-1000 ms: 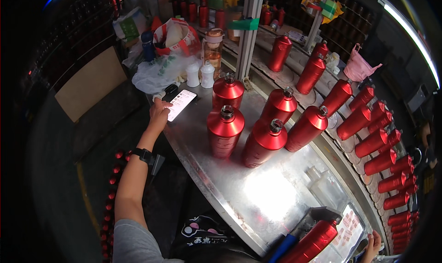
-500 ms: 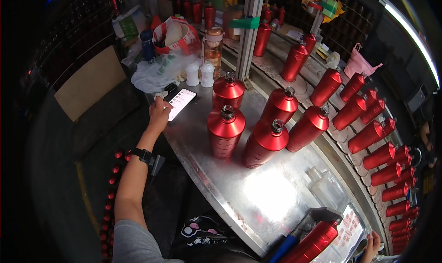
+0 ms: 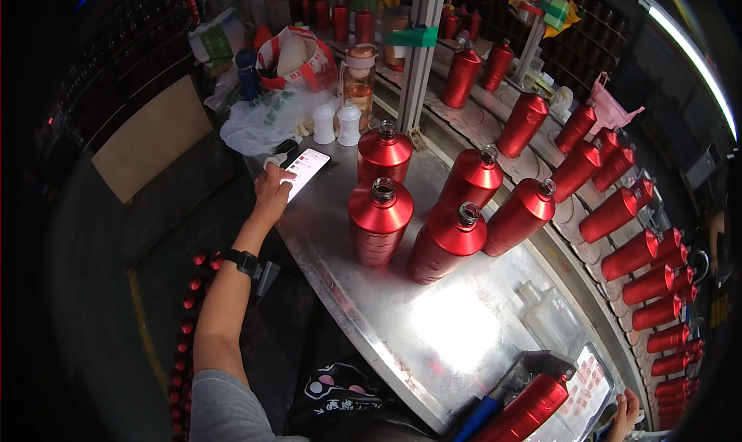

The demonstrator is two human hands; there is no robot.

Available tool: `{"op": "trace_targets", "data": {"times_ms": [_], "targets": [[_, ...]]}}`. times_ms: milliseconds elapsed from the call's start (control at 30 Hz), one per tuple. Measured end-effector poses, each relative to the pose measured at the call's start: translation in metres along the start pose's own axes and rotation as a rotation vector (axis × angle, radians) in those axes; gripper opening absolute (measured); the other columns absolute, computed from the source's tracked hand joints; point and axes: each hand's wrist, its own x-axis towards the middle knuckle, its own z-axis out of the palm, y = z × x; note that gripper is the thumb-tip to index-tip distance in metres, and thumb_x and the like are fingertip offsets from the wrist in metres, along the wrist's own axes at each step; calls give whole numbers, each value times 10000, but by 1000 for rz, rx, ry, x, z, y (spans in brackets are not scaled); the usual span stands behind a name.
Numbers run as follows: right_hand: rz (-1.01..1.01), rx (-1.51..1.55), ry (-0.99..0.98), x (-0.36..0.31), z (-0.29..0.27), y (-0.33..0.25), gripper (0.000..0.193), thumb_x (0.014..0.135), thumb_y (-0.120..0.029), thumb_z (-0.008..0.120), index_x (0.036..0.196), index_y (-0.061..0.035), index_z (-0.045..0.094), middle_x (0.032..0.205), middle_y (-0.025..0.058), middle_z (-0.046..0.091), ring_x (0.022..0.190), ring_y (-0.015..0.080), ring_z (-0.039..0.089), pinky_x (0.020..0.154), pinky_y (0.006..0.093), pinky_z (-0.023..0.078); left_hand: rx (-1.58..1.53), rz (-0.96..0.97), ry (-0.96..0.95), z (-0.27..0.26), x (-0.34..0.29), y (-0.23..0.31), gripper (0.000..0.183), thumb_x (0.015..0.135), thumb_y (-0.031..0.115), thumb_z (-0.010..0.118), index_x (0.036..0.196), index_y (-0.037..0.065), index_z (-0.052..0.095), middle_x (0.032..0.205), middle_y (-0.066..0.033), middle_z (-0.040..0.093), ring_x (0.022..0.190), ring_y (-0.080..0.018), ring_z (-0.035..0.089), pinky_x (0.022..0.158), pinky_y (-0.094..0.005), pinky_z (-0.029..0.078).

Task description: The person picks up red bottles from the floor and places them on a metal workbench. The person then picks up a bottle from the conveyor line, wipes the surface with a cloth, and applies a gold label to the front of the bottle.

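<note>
Quickly, the right hand [image 3: 624,417] sat at the lower right, fingers bent beside a flat white panel with pinkish pictures [image 3: 590,378]; couldn't tell if they pinched anything. Left of it, a shiny red bottle [image 3: 529,408] lay tilted. The left hand [image 3: 272,188] was at the grey metal table's [image 3: 352,307] edge, fingers loosely bent, one over the lit screen of a flat-lying, black-edged smartphone [image 3: 308,166]. Five upright red bottles with clear necks [image 3: 379,221] stood right of it, two small white bottles [image 3: 348,125] behind. Farther, a curved grey conveyor [image 3: 481,123] carried more red bottles [image 3: 522,125].
</note>
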Motion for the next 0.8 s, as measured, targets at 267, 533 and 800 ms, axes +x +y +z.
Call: {"op": "trace_targets", "data": {"times_ms": [267,533,800], "targets": [[-10,-35,-35,1,2,-5,317,927,-185,657,1216,-55,663,704,-18,567,538,57,384,506,206,331,-139,-63,-43,-1,6,-4,371,801,88,520,1159,6,461,1008,-110,712,1022,-333,603,964,-425,397],[2,2,-30,1,3,3,327,924,-206,659,1212,-53,665,747,-12,592,552,56,396,514,212,335,-94,-20,-5,-1,1,-4,369,805,85,518,1156,-6,450,997,-110,713,1012,-349,621,953,-433,410],[7,172,-108,18,-13,65,385,948,-196,618,1234,53,555,1089,80,620,986,138,593,859,237,442,110,-91,60,-17,-41,33,645,702,133,763,1223,-12,412,1307,-190,553,1244,-385,486,1068,-455,333]]}}
